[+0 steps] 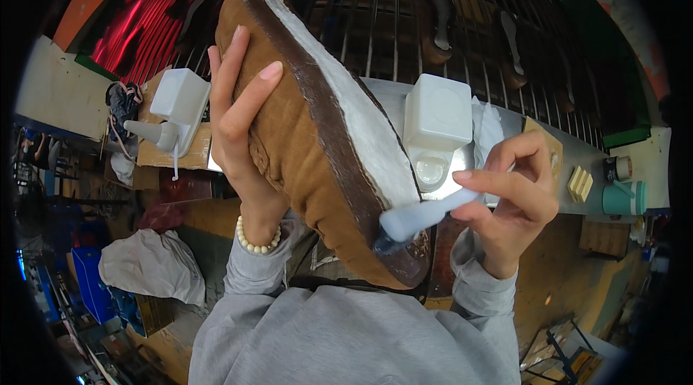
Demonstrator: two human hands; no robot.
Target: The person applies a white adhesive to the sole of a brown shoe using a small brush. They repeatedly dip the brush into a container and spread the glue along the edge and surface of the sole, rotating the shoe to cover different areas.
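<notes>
A brown suede shoe [297, 136] is tilted on its side in front of me, its underside turned to the right. A dark brown band runs round the rim of that underside, with a fuzzy white strip [354, 107] along the middle. My left hand [238, 125] grips the shoe by its upper; two fingertips press on the suede and the thumb is hidden. Pinched in my right hand [516, 190] is a brush [426, 217] with a pale handle. Its dark bristles touch the brown rim near the shoe's lower end.
Behind the shoe, a metal bar rack [372, 31] carries several dark soles [438, 24], with red light at its left. White containers [438, 111] stand on the metal ledge, one at left on cardboard [160, 150]. At right are yellowish blocks [580, 184] and a teal pot [625, 199].
</notes>
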